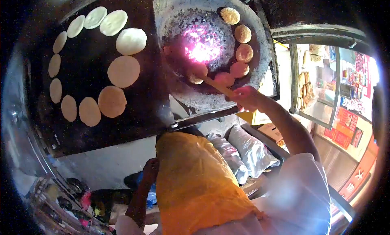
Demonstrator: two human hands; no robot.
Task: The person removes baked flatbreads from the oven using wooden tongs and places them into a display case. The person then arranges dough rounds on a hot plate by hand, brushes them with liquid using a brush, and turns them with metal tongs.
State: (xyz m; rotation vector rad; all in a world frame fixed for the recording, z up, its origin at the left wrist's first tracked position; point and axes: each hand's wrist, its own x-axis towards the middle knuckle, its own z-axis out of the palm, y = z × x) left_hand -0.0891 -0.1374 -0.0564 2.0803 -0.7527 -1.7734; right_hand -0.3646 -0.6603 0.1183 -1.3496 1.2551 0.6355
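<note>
My right hand [246,98] grips a flat wooden stick [219,87] over the front rim of a round charcoal oven [170,15]. The stick's far end reaches a round flatbread [196,78] close to the glowing coals [203,46]. More browned flatbreads [244,53] lie in an arc along the oven's right side. At the left, pale flatbreads [124,71] form a ring on a dark griddle [81,72]. My left hand [151,168] hangs low beside my yellow apron [191,170], away from the breads; its fingers are too dark to make out.
White sacks [254,149] lie below the oven to the right. A glass display case [317,80] with stacked breads stands at the far right, near red signs [345,127]. A metal bar [203,117] runs along the oven's front edge. Mixed items [73,202] crowd the lower left.
</note>
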